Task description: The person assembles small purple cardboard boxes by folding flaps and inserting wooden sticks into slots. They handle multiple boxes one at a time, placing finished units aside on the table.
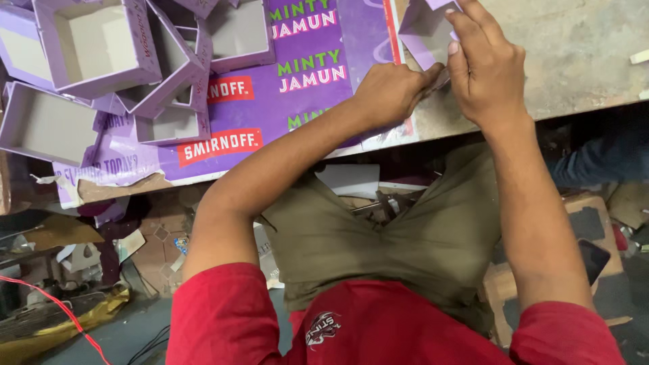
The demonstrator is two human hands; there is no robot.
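Both hands are up at the far edge of the view, working one small purple box tray (424,30) on the worktable (581,54). The right hand (487,71) is curled around the tray's right side, fingers (473,27) bent over its upper rim, thumb pressing along the lower right edge, a firm grasp. The left hand (389,91) is clenched into a loose fist just below the tray, knuckles on the table and its fingertips tucked against the tray's lower corner, touching the right hand's thumb. Whether it pinches anything there cannot be told.

Count on the far left: about six more open purple trays (94,44) show, tumbled in a pile, some tilted on edge, grey card insides up. They lie on a purple printed sheet (304,74) spread over the table, which runs right up to the hands.

The table's near edge (473,128) crosses just behind the wrists; the person's olive trousers (405,230) and red shirt (351,324) fill the space below. Bare grey tabletop lies open to the right of the hands. Left is crowded by the pile. Card scraps litter the floor (155,243) beneath, with a red cable (61,307) at the near left.
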